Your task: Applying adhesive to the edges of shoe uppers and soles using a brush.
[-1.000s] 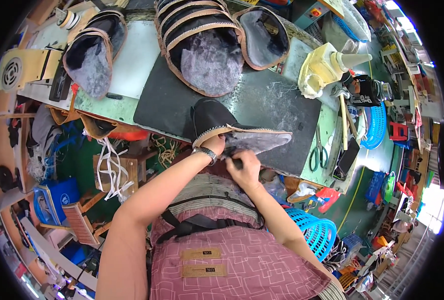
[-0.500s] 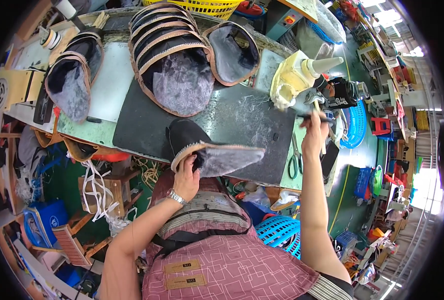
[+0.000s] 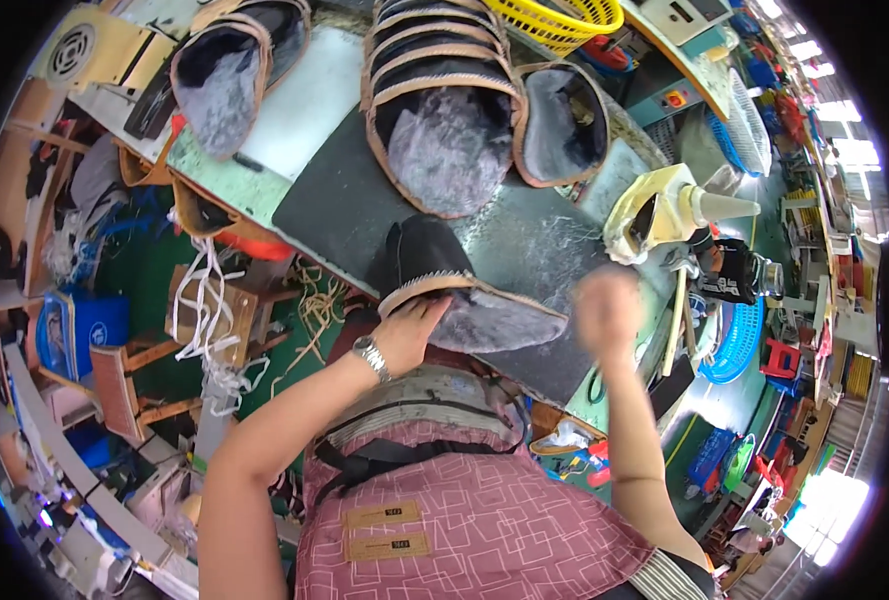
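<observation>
My left hand [image 3: 409,335] grips a black slipper [image 3: 504,322] by its opening, the thumb outside and fingers at the tan, whip-stitched edge. Grey fuzzy lining faces up, and its pointed end reaches right over the black mat [image 3: 339,190]. To the right of that end, apart from it, hovers my right hand [image 3: 609,312], smeared by motion, so its fingers and anything in them cannot be made out. Beyond the held slipper stands a row of nested slippers [image 3: 449,155] with the same lining. Another slipper [image 3: 562,125] leans beside them.
A yellowed, glue-crusted bottle [image 3: 659,205] with a cone nozzle lies at the mat's right, near a wooden stick [image 3: 675,320] and a black-labelled container [image 3: 736,275]. More slippers [image 3: 219,100] lie at the far left. A yellow basket [image 3: 554,25] stands behind.
My right hand has moved left from the tools by the bottle, where it held a thin dark thing, to over the mat. My left hand keeps the slipper. The view has turned.
</observation>
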The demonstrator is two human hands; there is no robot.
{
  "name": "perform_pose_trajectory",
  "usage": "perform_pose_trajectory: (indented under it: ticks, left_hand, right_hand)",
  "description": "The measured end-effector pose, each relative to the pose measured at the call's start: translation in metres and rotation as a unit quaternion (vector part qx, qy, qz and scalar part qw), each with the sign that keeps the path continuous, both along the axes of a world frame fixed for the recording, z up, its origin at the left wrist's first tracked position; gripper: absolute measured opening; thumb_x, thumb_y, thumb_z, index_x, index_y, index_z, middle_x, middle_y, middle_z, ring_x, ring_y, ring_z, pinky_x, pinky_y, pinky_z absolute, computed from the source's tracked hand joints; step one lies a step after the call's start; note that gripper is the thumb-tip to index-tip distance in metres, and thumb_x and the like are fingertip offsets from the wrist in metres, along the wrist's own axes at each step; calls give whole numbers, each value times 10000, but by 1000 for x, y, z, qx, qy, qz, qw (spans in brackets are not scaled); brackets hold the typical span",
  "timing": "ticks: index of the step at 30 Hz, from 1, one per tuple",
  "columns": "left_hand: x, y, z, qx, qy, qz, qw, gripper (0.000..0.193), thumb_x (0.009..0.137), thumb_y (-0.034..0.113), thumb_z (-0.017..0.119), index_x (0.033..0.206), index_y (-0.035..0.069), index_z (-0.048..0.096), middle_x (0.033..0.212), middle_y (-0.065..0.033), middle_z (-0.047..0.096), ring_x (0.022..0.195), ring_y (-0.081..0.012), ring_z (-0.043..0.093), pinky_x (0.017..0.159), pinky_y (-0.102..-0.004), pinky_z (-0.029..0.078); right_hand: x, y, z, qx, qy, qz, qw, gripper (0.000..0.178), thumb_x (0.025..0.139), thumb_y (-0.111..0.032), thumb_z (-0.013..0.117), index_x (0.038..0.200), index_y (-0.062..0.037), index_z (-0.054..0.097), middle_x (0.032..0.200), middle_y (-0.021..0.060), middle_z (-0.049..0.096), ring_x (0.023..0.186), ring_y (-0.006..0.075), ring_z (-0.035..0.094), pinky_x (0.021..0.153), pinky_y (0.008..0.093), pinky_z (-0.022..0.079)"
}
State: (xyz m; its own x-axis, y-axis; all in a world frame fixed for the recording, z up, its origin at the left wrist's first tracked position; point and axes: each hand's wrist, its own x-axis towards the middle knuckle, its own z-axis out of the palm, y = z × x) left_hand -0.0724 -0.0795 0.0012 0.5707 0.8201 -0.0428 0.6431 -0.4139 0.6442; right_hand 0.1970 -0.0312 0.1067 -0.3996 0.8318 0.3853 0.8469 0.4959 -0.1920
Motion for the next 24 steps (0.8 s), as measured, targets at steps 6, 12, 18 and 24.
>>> perform_pose_trajectory:
  ticks: [6, 12, 18, 24]
  left_hand:
    - [1, 19, 1, 100, 149, 1, 984, 216, 773, 80, 432, 935, 24, 562, 872, -135, 586, 811, -229, 582, 702, -322, 470]
    - [4, 12, -5, 305, 254, -100, 913, 201, 710, 112, 475, 851, -5, 557, 901, -151, 549, 833, -269, 548, 691, -309, 474]
    - [3, 31, 8, -83, 145, 65, 984, 193, 744, 120, 453, 835, 10, 583, 821, -205, 583, 740, -332, 567, 611, -415, 456]
    - [4, -4, -26, 110, 13, 29, 993, 171, 780, 118, 435, 847, 25, 562, 920, -155, 562, 812, -307, 547, 681, -396, 442]
  right_hand:
    - [-92, -65, -70, -96, 161, 137, 973, 220, 622, -86, 688, 808, -39, 580, 783, 87, 579, 684, 225, 578, 583, 329, 477]
    - [-79, -75, -107, -81, 57, 82, 992, 259, 661, -88, 630, 901, -10, 573, 962, 126, 562, 929, 281, 518, 804, 378, 427]
    - [-76, -84, -129, -141, 87, 75, 983, 276, 705, -140, 590, 962, -41, 574, 1030, 112, 537, 954, 274, 503, 800, 395, 419]
    - [-91, -88, -119, -171, -13, 38, 984, 321, 685, -156, 594, 997, -83, 578, 1027, 104, 520, 964, 279, 496, 804, 382, 406]
